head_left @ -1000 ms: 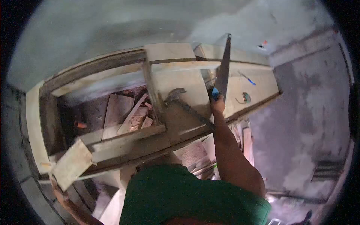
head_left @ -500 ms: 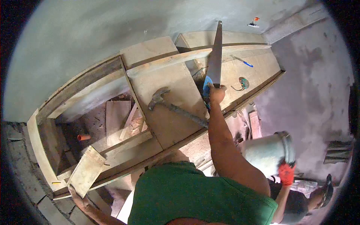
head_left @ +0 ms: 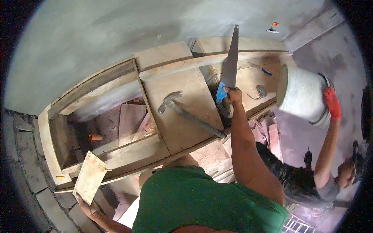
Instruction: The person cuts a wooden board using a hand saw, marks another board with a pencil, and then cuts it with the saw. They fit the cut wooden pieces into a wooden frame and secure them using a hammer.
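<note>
Right hand (head_left: 232, 94) closed around the blue handle of a long grey steel handsaw (head_left: 230, 64), blade pointing away toward the grey plastered wall (head_left: 116, 35) and resting across the upper edge of the pale wooden formwork frame (head_left: 175, 66) — gripped at the handle, probably, so the teeth can bear on the timber from above. Left hand (head_left: 88, 204) low at the near left corner, fingers cupped under the bottom end of a small pale plywood offcut (head_left: 90, 177), held tilted against the frame's near rail, seemingly to prop or align it there; exact finger grip partly hidden behind the board. Claw hammer with rusty metal shaft (head_left: 190, 113) lying loose on the broad flat plywood panel (head_left: 182, 105), just left of the saw hand — parked within reach, head toward the left. Farther right on the same boarding, a blue pen (head_left: 266, 72) and a small round tape measure (head_left: 261, 91), set aside clear of the blade. Inside the open left bay of the frame, scrap wood pieces (head_left: 132, 120) and a short orange pipe stub (head_left: 94, 137). At the right, another person's red-gloved hand (head_left: 332, 103) raising a white bucket (head_left: 301, 95) up to frame level, mouth turned toward the boards. Grey block masonry (head_left: 27, 155) along the left edge.
</note>
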`<act>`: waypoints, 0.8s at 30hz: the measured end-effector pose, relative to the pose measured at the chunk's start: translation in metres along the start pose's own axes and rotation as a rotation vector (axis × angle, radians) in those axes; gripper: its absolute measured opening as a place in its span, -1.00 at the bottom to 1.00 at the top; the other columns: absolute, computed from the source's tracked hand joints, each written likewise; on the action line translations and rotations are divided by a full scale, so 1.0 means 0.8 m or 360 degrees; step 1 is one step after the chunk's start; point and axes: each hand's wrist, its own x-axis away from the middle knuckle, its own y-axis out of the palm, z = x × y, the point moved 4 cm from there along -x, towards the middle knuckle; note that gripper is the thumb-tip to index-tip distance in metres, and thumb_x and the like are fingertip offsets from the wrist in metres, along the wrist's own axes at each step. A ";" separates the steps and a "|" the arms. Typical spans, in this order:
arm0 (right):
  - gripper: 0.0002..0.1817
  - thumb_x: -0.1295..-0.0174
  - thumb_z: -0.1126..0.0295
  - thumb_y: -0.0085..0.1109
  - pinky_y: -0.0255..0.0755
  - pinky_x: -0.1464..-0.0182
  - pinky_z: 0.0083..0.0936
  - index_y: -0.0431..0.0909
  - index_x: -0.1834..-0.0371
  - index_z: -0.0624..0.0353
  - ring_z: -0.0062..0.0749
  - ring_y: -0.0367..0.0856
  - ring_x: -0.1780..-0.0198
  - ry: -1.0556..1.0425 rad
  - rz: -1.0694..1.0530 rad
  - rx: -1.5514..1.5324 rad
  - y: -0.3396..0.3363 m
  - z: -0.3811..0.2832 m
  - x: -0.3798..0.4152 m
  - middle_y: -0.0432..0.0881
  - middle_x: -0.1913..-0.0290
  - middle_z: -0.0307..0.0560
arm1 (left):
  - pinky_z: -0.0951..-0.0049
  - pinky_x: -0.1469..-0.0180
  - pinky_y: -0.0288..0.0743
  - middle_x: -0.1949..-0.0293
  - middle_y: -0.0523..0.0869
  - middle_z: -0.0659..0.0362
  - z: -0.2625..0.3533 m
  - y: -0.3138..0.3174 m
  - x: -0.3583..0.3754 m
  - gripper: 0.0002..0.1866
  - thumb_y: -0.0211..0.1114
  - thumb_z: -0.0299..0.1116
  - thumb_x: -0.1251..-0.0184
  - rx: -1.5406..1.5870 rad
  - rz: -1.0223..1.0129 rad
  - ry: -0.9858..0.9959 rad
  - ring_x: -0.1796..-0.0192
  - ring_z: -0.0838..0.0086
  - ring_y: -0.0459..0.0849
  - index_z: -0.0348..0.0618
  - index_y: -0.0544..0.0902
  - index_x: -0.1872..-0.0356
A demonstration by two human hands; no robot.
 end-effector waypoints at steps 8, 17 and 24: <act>-0.73 -0.24 0.32 0.31 0.49 0.30 -0.47 0.66 0.29 0.38 -0.49 0.57 0.40 -0.0236 0.0014 -0.0453 -0.059 -0.111 0.049 0.68 0.43 -0.17 | 0.17 -0.41 0.21 -0.39 0.42 0.02 0.016 -0.068 0.028 -0.27 0.17 0.04 -0.46 -0.0224 0.0101 0.0096 -0.39 0.21 0.39 -0.25 0.26 -0.45; -0.59 -0.23 0.18 0.28 0.48 0.21 -0.37 0.63 0.01 0.29 -0.38 0.59 0.32 -0.0316 -0.0336 0.0038 0.027 -0.200 0.256 0.71 0.25 -0.11 | 0.24 -0.35 0.28 -0.31 0.47 -0.07 0.054 0.012 0.001 -0.19 0.17 0.12 -0.42 -0.1147 -0.0017 0.0519 -0.34 0.20 0.41 -0.41 0.28 -0.41; -0.57 -0.29 0.15 0.24 0.55 -0.01 -0.27 0.62 -0.09 0.21 0.07 0.68 -0.01 -0.0868 -0.0035 0.0673 0.060 -0.213 0.290 0.69 -0.01 0.25 | 0.25 -0.18 0.54 -0.18 0.60 0.02 0.073 0.029 -0.078 -0.45 0.26 -0.17 -0.40 0.0295 0.0196 -0.0209 -0.19 0.25 0.59 -0.26 0.44 -0.30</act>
